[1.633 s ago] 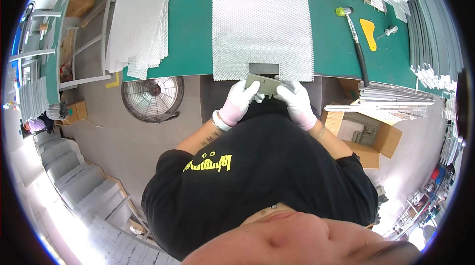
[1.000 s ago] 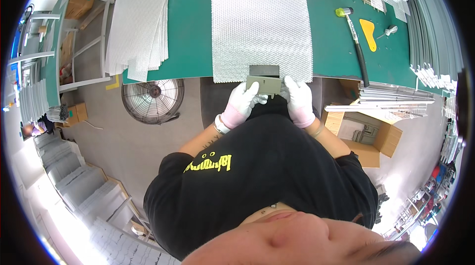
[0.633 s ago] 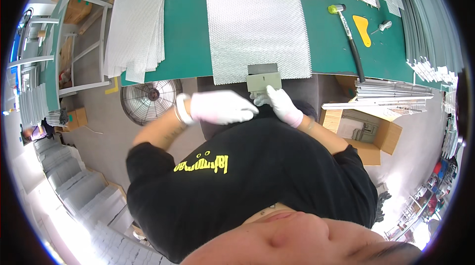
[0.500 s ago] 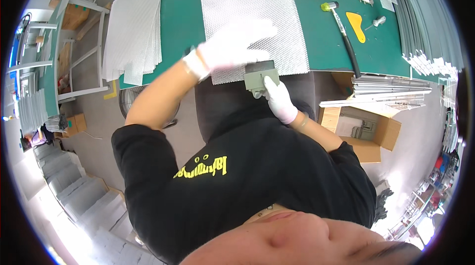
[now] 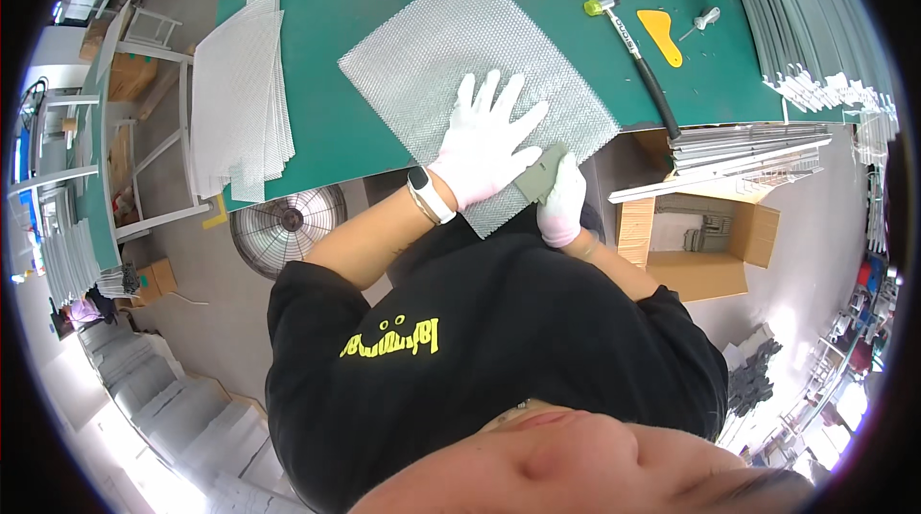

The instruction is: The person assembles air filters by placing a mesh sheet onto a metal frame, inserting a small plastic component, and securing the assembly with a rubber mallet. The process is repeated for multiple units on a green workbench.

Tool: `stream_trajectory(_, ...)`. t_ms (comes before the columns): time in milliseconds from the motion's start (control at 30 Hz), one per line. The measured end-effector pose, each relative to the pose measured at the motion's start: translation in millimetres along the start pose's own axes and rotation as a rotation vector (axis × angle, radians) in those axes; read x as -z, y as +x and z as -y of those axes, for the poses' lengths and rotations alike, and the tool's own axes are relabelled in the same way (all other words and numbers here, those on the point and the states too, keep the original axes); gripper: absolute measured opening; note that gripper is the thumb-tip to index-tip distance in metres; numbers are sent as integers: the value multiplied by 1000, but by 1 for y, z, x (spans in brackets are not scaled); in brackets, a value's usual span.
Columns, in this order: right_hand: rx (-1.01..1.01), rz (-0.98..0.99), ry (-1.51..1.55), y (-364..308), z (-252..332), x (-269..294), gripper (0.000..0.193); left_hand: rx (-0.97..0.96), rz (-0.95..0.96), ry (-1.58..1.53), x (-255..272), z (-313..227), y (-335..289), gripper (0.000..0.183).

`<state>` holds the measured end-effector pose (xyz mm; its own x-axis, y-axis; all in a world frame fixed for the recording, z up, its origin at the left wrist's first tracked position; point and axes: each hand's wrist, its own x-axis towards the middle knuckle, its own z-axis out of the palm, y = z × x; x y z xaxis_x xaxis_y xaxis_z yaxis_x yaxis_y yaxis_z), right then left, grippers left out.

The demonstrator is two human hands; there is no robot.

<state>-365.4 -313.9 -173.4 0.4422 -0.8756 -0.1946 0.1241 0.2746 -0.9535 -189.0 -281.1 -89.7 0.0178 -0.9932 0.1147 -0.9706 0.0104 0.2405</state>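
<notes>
A silvery mesh sheet lies turned diagonally on the green table, its near corner jutting past the front edge toward my body. My left hand, in a white glove, rests flat on the sheet's near part with fingers spread. In my gloved right hand is a small grey-green plastic corner piece, gripped at the sheet's near right edge, close to my left thumb. Whether the sheet sits inside the piece, I cannot tell.
On the green table are a stack of mesh sheets at left, a hammer, a yellow scraper and a screwdriver. Grey strips lie far right. Below stand a floor fan and an open cardboard box.
The mesh sheet has turned from nearly straight to diagonal, one corner now toward me. My left hand has come down and nearer, fingers spread. The corner piece in my right hand has tilted.
</notes>
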Motion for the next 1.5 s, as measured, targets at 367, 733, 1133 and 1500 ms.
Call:
stream_trajectory(367, -215, 72, 224, 4, 38, -5, 10, 31, 31, 30, -4, -7, -5, 61)
stream_trajectory(733, -224, -16, 338, 16, 13, -15, 24, -37, 35, 54, 0, -5, -4, 58)
stream_trajectory(1133, 63, 593, -1524, 61, 59, 159, 37, -153, 36, 293, 41, 79, 35, 42)
stream_trajectory(1500, 204, 572, -1744, 65, 115, 164, 12, -194, 448, -950, -70, -30, -61, 37)
